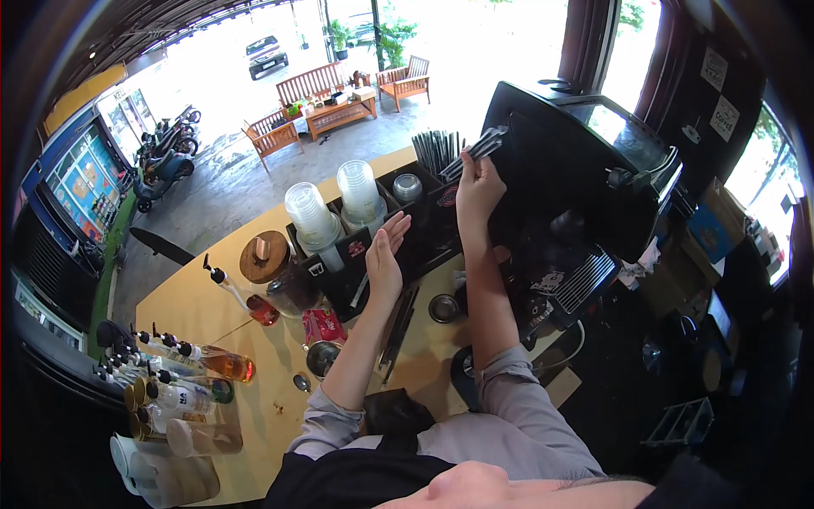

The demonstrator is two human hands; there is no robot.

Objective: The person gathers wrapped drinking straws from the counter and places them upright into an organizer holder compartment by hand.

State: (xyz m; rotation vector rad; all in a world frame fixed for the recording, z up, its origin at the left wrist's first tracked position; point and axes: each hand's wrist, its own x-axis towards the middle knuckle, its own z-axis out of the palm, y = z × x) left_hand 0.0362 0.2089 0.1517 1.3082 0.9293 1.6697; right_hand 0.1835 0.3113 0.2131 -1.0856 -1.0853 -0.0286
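My right hand point(480, 191) is raised at the back of the counter, its fingers closed around a small bunch of thin wrapped straws point(487, 142). Behind it, more dark straws point(435, 154) stand upright in a black organizer point(424, 233). My left hand point(387, 261) is held above the front of this organizer with the fingers stretched out and nothing in it. Left of that hand, two stacks of clear plastic cups, one nearer point(309, 212) and one farther point(357, 188), stand in the organizer. A small clear cup stack point(407, 187) sits beside the straws.
A wooden-lidded jar point(265, 257), a red packet point(322, 325) and a metal cup point(323, 358) are on the left of the wooden counter point(271, 382). Pump bottles point(225, 363) crowd its left edge. A large black machine point(564, 161) rises on the right.
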